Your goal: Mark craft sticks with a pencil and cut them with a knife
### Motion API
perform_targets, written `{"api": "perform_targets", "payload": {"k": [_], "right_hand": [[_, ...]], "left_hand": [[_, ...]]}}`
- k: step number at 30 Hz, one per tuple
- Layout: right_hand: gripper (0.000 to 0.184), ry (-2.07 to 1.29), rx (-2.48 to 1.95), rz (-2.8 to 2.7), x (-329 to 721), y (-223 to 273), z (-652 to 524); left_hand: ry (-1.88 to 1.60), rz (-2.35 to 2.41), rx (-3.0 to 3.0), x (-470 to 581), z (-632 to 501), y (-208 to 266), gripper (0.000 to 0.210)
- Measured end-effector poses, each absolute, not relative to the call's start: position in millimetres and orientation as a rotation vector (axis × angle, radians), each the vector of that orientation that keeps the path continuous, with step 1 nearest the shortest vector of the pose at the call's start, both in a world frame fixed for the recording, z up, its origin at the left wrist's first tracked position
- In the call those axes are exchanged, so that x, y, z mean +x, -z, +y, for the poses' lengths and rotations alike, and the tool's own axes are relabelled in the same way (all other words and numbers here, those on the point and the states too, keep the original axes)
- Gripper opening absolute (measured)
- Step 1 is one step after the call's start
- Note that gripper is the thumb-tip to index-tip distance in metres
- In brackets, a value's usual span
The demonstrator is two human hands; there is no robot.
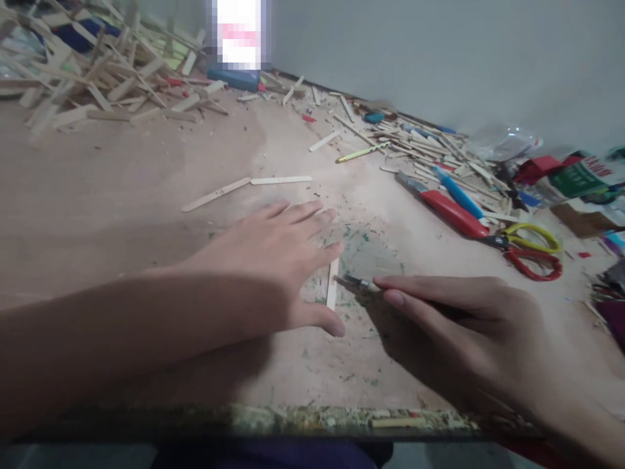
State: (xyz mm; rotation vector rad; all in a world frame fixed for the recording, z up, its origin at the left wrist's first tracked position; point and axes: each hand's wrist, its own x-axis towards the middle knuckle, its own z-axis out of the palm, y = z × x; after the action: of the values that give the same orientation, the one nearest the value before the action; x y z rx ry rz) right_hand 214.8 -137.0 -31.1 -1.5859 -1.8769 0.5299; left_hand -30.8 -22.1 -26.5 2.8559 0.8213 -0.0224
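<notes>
My left hand (293,251) is spread low over the table, its fingers stretched out and apart. Between its index finger and thumb lies a short wooden craft stick (333,286). The index fingertip meets the stick's far end, and the thumb is by its near end; whether they press on it I cannot tell. From the right, my right hand (469,319) pinches a slim craft knife (360,282), mostly hidden by the fingers. The blade points left, its tip at the stick's right edge. Beyond my left hand, two craft sticks (280,180) lie nearly end to end.
A tangled heap of sticks (112,78) rises at the back left. More loose sticks (415,140) lie along the wall. On the right are a red-handled cutting tool (454,212), a blue pen-like object (456,192) and scissors (534,251). Scraps litter the table's front edge (303,420).
</notes>
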Motion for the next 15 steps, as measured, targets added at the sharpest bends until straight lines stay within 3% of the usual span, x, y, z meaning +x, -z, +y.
{"api": "perform_targets", "payload": {"k": [12, 15], "right_hand": [[0.036, -0.480, -1.457, -2.349, 207.8, -6.1, -112.8], [0.032, -0.410, -1.419, -2.426, 208.2, -14.2, -105.0]], "left_hand": [[0.026, 0.807, 2.862, -28.6, -22.4, 25.7, 0.096], [0.086, 0.832, 2.852, -28.4, -23.2, 23.5, 0.097]]}}
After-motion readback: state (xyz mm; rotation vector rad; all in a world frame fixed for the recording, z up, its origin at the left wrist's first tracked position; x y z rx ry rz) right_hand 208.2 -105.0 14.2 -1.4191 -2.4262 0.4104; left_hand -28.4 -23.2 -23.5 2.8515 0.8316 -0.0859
